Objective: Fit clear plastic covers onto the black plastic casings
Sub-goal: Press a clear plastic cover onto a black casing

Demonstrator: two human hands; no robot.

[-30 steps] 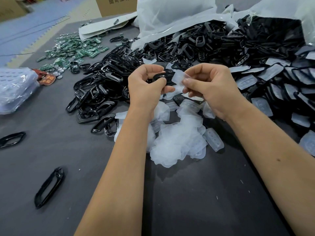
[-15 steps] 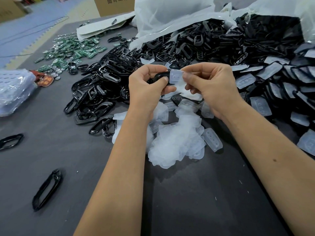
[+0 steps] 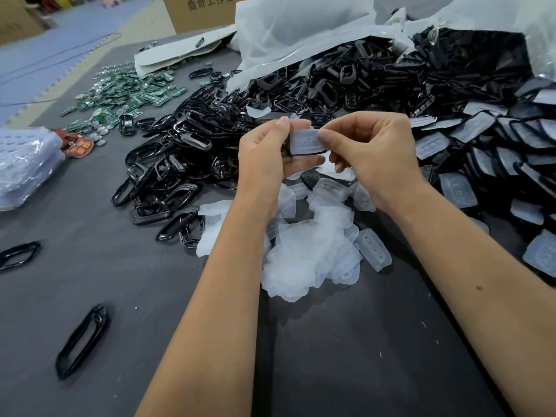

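A clear cover (image 3: 304, 142) is held between both hands above the grey table (image 3: 346, 350), its three dimples turned toward the camera; the left hand (image 3: 267, 158) is curled round its left end, thumb on top, and the right hand (image 3: 370, 149) pinches its right end between thumb and forefinger, presumably so that the soft piece can be stretched and lined up; a black casing (image 3: 287, 147) seems to be gripped behind the cover in the left hand, though only a dark edge can be seen, so how far the two are seated cannot be told; the fitting is judged to be under way rather than done. Loose clear covers (image 3: 313, 251) are heaped directly beneath the hands and bare black casings (image 3: 168, 164) just to the left, each within easy reach; casings already fitted with covers (image 3: 457, 191) are piled to the right, apart from the unworked stock; green circuit boards (image 3: 120, 94) lie farther off at the left.
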